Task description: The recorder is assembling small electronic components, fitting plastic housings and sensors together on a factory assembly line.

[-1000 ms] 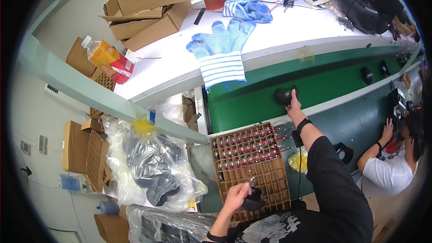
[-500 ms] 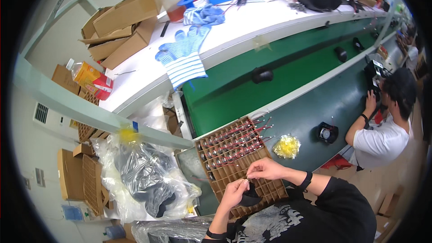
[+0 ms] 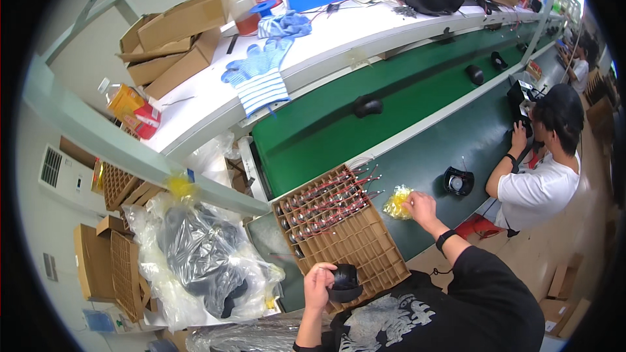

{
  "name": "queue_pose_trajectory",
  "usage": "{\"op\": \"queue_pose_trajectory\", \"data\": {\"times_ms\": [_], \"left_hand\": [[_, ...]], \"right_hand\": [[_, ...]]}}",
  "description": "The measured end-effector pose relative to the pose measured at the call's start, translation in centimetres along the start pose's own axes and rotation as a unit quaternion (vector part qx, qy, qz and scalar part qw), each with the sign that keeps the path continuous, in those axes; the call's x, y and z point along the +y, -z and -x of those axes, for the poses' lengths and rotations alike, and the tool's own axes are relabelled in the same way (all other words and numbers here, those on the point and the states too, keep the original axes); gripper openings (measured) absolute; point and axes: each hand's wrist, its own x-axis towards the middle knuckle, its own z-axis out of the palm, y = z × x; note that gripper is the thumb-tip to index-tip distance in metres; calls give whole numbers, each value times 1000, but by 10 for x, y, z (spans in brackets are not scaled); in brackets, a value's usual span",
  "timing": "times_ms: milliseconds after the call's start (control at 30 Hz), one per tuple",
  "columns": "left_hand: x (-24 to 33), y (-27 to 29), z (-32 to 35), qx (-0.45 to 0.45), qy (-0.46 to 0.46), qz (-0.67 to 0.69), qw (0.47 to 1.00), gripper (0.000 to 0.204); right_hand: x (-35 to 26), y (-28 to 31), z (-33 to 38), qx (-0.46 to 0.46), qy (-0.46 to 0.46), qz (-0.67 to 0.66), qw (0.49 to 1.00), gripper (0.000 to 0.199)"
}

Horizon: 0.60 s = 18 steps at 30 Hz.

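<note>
My left hand [image 3: 318, 285] has its fingers closed on the edge of a black curved plastic housing [image 3: 345, 279], held above the near end of a divided cardboard tray [image 3: 365, 238]. My right hand [image 3: 422, 210] reaches out to a small heap of shiny yellow and clear film pieces [image 3: 397, 203] on the green bench. Its thumb and fingers come together at the heap's right edge; what they pinch is too small to make out. The tray's far cells hold several small round metallic parts with red wires [image 3: 319, 208]; its nearer cells show bare cardboard.
A black housing with a round part [image 3: 458, 182] stands on the bench to the right, near a co-worker in a white shirt [image 3: 538, 179]. Beyond is a green conveyor belt [image 3: 313, 137] carrying black parts. Plastic-wrapped dark items [image 3: 202, 248] lie at left, below a slanted metal post [image 3: 130, 140].
My right hand has left my left hand and moved right to the yellow film heap. My left hand keeps the black housing, now turned more into view. The whole view has shifted slightly.
</note>
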Motion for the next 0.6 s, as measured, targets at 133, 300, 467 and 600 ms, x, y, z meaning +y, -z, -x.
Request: {"op": "queue_pose_trajectory", "data": {"times_ms": [133,300,467,600], "left_hand": [[7,12,10,18,-52,76,996,39],[14,22,30,50,-153,101,982,54],[22,23,50,65,-268,66,959,64],[47,19,61,84,-409,-185,890,64]], "right_hand": [[-6,-21,-10,5,-24,35,999,29],[-44,-4,-17,91,33,135,986,58],[-104,18,-4,-46,262,-28,964,82],[-210,33,67,-557,-5,-523,645,67]]}}
